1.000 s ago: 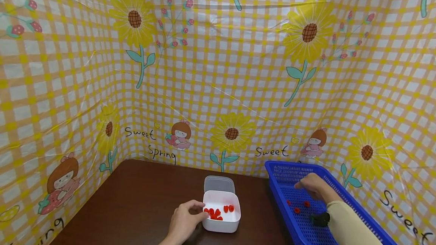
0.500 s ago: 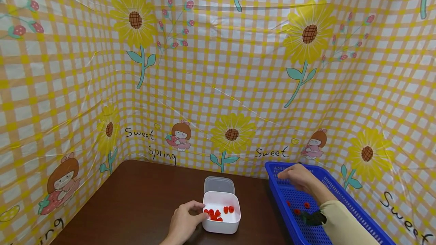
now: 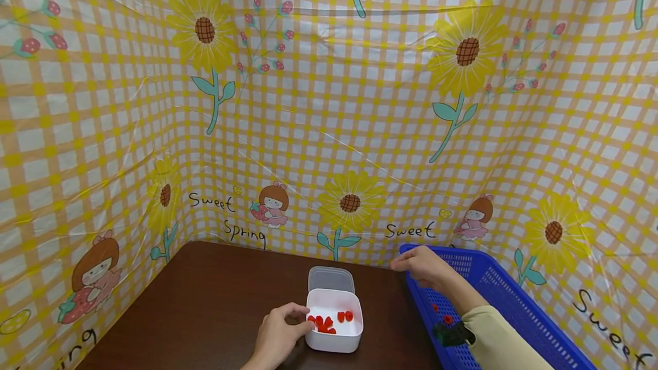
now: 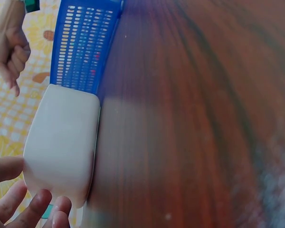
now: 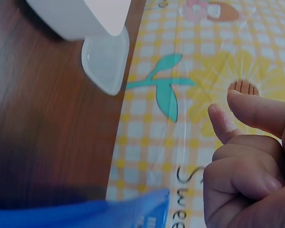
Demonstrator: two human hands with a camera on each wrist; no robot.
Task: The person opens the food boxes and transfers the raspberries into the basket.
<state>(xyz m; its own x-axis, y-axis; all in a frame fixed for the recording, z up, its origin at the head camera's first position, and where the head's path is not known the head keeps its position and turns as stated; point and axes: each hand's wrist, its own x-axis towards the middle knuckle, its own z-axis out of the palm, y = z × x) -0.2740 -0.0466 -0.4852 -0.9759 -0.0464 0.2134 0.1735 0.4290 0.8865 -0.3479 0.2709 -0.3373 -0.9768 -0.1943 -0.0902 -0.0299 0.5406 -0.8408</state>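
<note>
Steadying a squarish white plastic box point(image 3: 343, 342) on the dark brown wooden tabletop point(image 3: 216, 296), your bare left hand point(image 3: 280, 330) holds its left wall near the rim, fingers bent. Your right hand point(image 3: 429, 270) hangs at the far-left corner of a blue perforated plastic basket point(image 3: 506, 287), thumb and index tips close together, other fingers curled; whether they pinch anything cannot be told. You would do well to clear that rim, grip lightly and release low over the box's bare middle, since small red raspberry-shaped pieces point(image 3: 328, 321) crowd its left and near side, two more sitting right. Two matching red berries point(image 3: 448, 320) show in the basket; your cream sleeve point(image 3: 498, 338) and dark green wrist gear point(image 3: 452, 334) could hide others. A translucent grey lid point(image 3: 331, 280) lies just beyond the box, before a yellow-checked sunflower-print sheet point(image 3: 308, 101).
</note>
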